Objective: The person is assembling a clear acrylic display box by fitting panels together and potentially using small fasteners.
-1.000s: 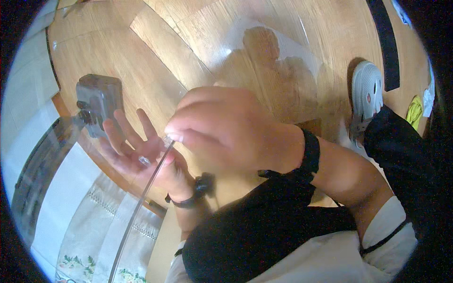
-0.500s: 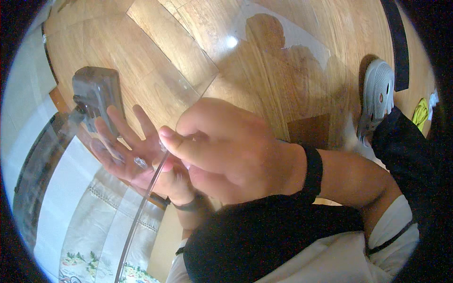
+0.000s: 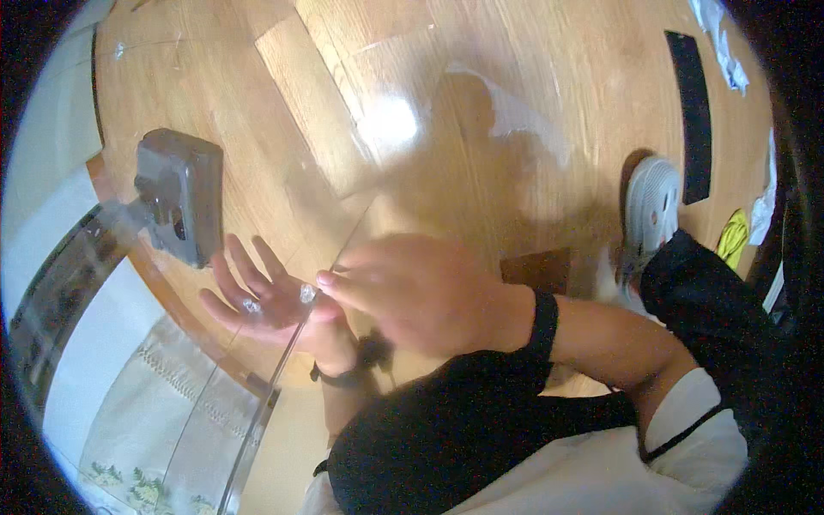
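Standing over a wooden floor (image 3: 481, 103), the person holds the left hand (image 3: 262, 300) palm up, fingers spread wide, with two small clear shiny bits (image 3: 306, 293) lying on the palm. The right hand (image 3: 412, 292) is blurred; its fingertips touch the palm, loosely curled, beside a glass edge (image 3: 275, 386).

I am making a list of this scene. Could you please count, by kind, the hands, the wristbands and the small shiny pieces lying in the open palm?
Bare hands: 2, the open left hand and the blurred right hand
Black wristbands: 2, the thin black left wristband and the wide black right wristband
Small shiny clear pieces in the left palm: 2
Total: 6
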The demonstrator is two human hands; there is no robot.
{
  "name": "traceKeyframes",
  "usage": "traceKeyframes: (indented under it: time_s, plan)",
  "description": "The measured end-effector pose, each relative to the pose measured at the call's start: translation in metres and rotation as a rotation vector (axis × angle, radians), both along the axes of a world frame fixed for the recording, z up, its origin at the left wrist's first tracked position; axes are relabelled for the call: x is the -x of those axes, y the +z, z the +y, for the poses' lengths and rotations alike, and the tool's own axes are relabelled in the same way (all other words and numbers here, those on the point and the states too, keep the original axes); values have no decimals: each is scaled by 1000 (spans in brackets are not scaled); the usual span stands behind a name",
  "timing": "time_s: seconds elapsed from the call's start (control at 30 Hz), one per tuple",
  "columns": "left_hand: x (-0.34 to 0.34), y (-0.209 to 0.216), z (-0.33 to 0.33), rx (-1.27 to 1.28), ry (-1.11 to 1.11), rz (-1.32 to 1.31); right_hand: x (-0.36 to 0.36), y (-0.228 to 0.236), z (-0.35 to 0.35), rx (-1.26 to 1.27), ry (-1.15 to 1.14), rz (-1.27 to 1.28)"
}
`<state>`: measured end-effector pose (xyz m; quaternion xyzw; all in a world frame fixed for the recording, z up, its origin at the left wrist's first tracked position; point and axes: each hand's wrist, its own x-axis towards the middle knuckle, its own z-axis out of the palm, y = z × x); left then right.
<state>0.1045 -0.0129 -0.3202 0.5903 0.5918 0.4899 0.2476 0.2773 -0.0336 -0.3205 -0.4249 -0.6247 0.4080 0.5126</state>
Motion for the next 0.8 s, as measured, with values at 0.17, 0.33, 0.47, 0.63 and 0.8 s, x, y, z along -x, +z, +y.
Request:
traceKeyframes:
  time_s: [0.17, 0.33, 0.47, 0.63, 0.8]
  plan:
    - [-8, -12, -3, -46, -34, -55, -6, -13, -10, 226, 39, -87]
    - [-16, -9, -1, -59, 86, -5, -39, -23, -18, 293, 34, -181]
    - [15, -12, -3, -72, 39, 12, -61, -46, -17, 223, -17, -348]
    - [35, -15, -5, -103, -26, 15, -78, -39, -20, 280, 20, -500]
    - [50, -18, -6, -99, -57, -9, -88, -33, -18, 305, 32, -536]
